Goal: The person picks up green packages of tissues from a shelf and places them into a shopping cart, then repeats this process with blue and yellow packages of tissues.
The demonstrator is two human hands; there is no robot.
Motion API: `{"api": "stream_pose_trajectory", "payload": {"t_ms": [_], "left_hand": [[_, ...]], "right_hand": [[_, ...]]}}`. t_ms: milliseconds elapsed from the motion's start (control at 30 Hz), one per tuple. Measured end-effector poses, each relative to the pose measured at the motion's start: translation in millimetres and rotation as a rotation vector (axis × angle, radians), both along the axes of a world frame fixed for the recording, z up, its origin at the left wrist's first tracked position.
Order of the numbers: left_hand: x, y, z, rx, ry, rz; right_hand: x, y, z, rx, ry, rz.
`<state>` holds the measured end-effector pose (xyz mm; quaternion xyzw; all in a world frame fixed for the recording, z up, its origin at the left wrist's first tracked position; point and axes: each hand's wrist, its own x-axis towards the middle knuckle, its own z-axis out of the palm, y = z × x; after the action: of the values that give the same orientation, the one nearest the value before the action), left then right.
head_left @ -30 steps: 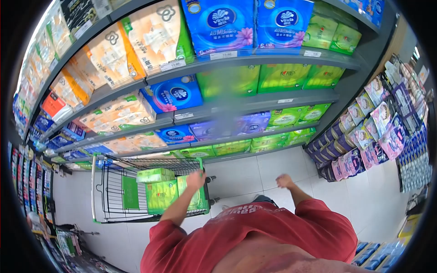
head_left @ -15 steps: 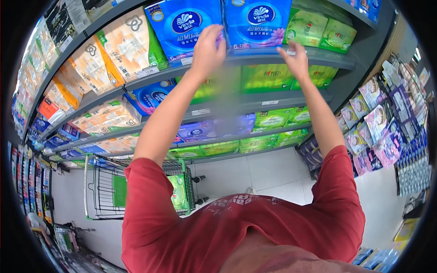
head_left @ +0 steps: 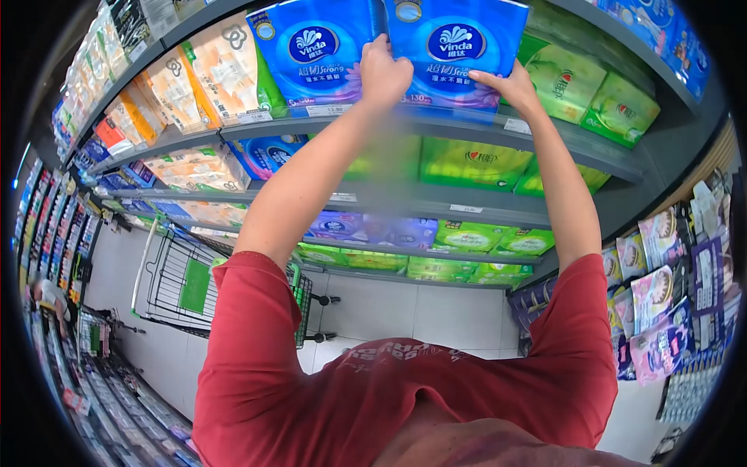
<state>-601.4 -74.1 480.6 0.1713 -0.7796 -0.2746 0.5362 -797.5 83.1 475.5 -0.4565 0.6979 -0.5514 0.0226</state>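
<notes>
A blue Vinda tissue pack (head_left: pixel 454 58) stands at the front of the upper shelf, between my two hands. My left hand (head_left: pixel 384 74) is closed at its left edge, at the gap to a second blue Vinda tissue pack (head_left: pixel 313 58). Some of those fingertips are hidden in the gap. At the lower right corner my right hand (head_left: pixel 513 87) grips the first pack, its thumb on the front and the other fingers behind. The pack's lower edge overhangs the shelf lip.
Green tissue packs (head_left: pixel 564 82) sit to the right on the same shelf, with orange and white packs (head_left: pixel 226 70) to the left. A wire shopping cart (head_left: pixel 183 272) is on the floor at left. Hanging packets (head_left: pixel 654 288) line the right side.
Both hands have closed in on the right-hand blue pack; my right hand now grips its corner. That pack has come forward and looks larger. My view has shifted slightly.
</notes>
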Motion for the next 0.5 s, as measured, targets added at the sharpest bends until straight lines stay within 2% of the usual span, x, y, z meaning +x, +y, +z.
{"api": "stream_pose_trajectory", "payload": {"t_ms": [33, 100, 133, 200, 233, 300, 333, 500], "left_hand": [[-1.2, -0.9, 2.6, 0.003, 0.006, 0.011], [10.1, 16.6, 23.9, 0.033, -0.225, 0.071], [8.4, 17.8, 24.0, 0.038, -0.226, 0.077], [-2.2, 14.7, 28.1, 0.130, -0.225, 0.248], [-3.9, 8.7, 34.6, 0.130, -0.222, 0.248], [0.9, -0.4, 50.6, 0.246, -0.432, 0.091], [1.6, -0.2, 54.8, 0.196, -0.507, 0.111], [4.7, 2.2, 49.4, 0.049, -0.447, 0.162]], "right_hand": [[0.9, 2.4, 3.6, 0.003, 0.006, 0.011], [2.0, 5.4, 8.2, -0.008, 0.032, 0.071], [2.2, 5.2, 9.7, -0.004, 0.030, 0.079], [2.0, 6.4, 14.1, 0.024, 0.065, 0.059], [3.3, 8.0, 16.8, 0.024, 0.068, 0.059], [8.7, 9.4, 22.0, 0.028, 0.063, 0.077], [10.6, 9.9, 24.5, 0.024, 0.068, 0.079], [11.3, 10.6, 22.6, 0.032, 0.052, 0.044]]}}
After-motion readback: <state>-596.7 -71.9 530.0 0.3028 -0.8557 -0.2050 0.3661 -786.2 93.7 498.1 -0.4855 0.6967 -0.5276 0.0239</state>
